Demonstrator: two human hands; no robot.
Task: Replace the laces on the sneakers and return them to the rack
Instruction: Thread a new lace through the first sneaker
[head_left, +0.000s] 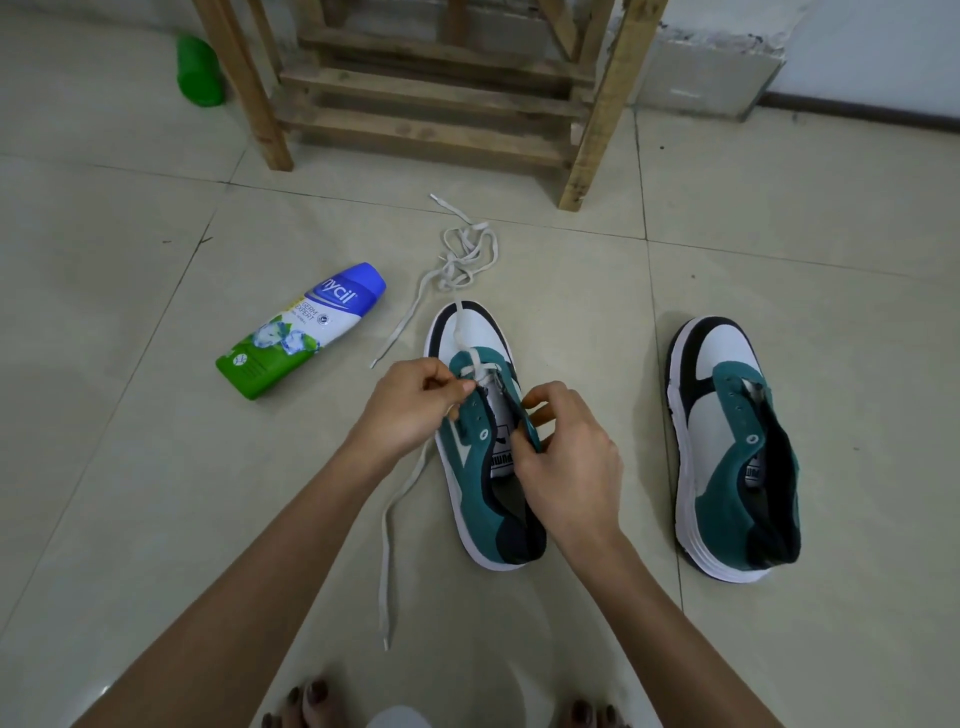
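Left hand (415, 405) is pinching the white lace (383, 571) right by the eyelets of the sneaker (472, 488) on the floor, right hand (566, 462) grips its other eyelet flap, second sneaker (727, 415) sits to the right, both near the wooden rack (436, 93).

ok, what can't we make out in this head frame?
Right-side eyelets of the middle sneaker: head view, covered by the right hand.
Where the lace enters the eyelet: head view, hidden inside the left hand grip.
Upper shelves of the rack: cut off by the top edge.
Label of the green bottle: blurred and too small.
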